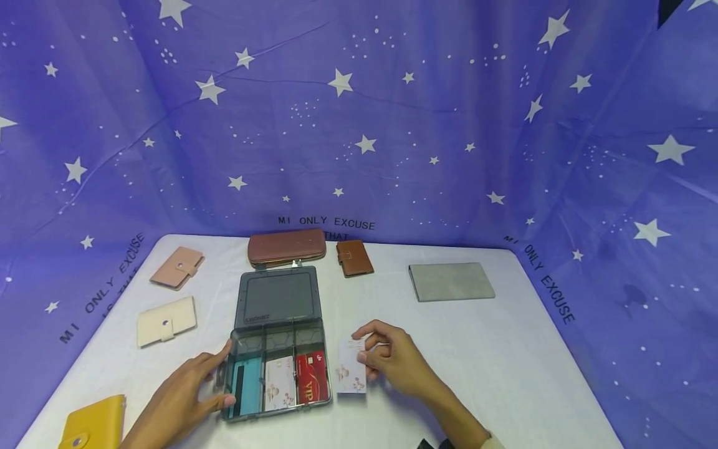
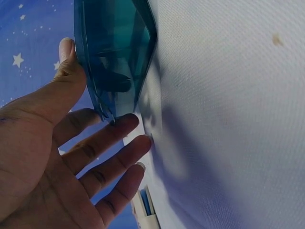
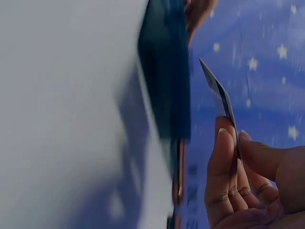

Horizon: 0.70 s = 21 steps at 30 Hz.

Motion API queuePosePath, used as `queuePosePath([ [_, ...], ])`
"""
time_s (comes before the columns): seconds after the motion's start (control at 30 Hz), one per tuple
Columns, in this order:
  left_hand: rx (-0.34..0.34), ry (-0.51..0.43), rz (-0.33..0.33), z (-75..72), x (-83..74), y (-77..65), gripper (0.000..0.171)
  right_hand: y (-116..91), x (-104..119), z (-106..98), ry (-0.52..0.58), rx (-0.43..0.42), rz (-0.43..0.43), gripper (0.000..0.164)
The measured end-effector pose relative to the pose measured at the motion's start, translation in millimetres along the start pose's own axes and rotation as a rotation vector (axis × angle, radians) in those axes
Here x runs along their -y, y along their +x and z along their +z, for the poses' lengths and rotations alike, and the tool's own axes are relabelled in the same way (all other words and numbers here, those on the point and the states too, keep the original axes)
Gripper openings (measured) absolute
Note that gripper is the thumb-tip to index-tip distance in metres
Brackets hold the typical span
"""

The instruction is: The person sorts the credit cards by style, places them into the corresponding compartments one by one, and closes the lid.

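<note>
My right hand pinches a white card with a pink print between thumb and fingers, just right of a dark translucent organizer box. The right wrist view shows that card edge-on, raised beside the box. The box's lid lies back. Its front compartments hold a blue card, a white printed card and a red VIP card. Along the box's left side, my left hand rests with thumb and forefinger apart; its fingers look loosely extended in the left wrist view.
Behind the box lie a long brown wallet and a small brown card holder. On the left are a pink holder, a cream holder and a yellow one. A grey wallet lies at the back right.
</note>
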<state>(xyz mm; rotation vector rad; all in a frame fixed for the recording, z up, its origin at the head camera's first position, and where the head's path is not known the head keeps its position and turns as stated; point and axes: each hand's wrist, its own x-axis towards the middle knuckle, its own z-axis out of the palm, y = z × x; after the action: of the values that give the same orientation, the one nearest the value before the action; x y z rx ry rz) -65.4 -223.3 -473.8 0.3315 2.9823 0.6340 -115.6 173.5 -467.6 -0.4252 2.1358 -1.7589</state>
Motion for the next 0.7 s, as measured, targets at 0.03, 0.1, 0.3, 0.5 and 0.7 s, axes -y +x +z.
queuePosePath([
  [0.03, 0.002, -0.001, -0.002, -0.2, 0.1, -0.3, 0.095, 6, 3, 8, 0.005, 0.016, -0.007, 0.032],
  [0.1, 0.003, -0.001, -0.006, -0.5, -0.1, -0.5, 0.095, 16, 8, 25, 0.011, 0.051, -0.024, 0.034],
  [0.3, -0.008, 0.002, -0.005, -0.2, -0.8, -1.5, 0.095, 42, 16, 69, -0.016, 0.081, -0.048, 0.031],
  [0.5, -0.049, 0.017, 0.016, 0.7, 0.1, -2.5, 0.093, 54, 17, 99, -0.197, 0.06, -0.07, 0.027],
  [0.7, -0.009, -0.007, -0.005, 0.3, -0.2, -1.5, 0.094, 61, 18, 98, -0.391, -0.074, -0.142, 0.026],
])
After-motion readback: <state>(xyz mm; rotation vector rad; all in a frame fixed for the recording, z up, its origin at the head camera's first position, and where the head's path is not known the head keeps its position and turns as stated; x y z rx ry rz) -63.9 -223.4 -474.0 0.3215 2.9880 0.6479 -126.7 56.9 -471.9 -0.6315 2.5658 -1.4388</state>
